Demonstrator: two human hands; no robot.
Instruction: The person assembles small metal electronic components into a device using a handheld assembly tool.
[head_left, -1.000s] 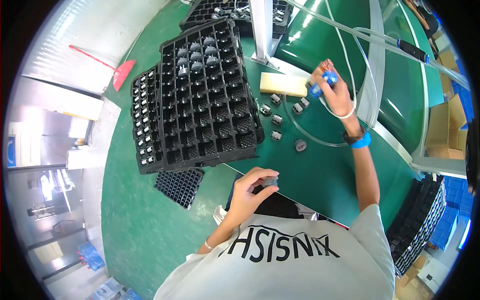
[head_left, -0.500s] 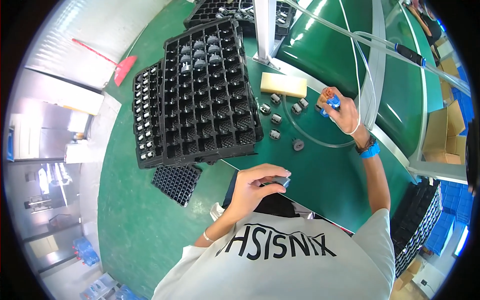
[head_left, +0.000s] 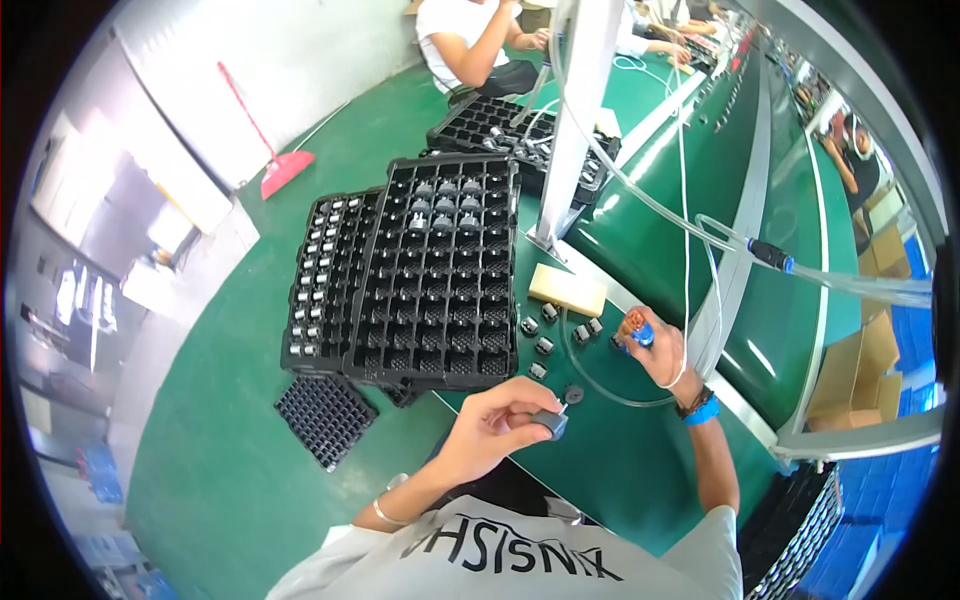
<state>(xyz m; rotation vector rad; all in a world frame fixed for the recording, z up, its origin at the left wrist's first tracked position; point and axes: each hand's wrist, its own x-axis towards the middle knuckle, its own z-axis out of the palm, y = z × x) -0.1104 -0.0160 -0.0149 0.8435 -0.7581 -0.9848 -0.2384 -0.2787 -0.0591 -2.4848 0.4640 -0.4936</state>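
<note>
My left hand (head_left: 488, 432) pinches a small grey plug-like part (head_left: 550, 424) between thumb and fingers, close to the bench's near edge. Thin metal prongs show on it. To the right, my right hand (head_left: 662, 358) is wrapped round a blue hand tool (head_left: 640, 334) with an orange top. A clear hose (head_left: 618, 397) curves over the green bench below that hand. Several small silver-and-black parts (head_left: 543, 346) lie between the hands, along with a round dark grey piece (head_left: 573, 394). A pale yellow foam block (head_left: 568, 288) sits behind them.
A large black compartment tray (head_left: 505, 300) at the left holds several grey parts; another tray (head_left: 300, 345) beside it holds white-and-silver pieces. A metal post (head_left: 580, 130) rises behind the foam. A green conveyor belt (head_left: 650, 240) runs at the right. Another person (head_left: 470, 45) sits beyond.
The view has tilted up, bringing other people into sight at the far end. The grey part in my left hand is turned, now showing prongs. My right hand keeps its hold on the tool.
</note>
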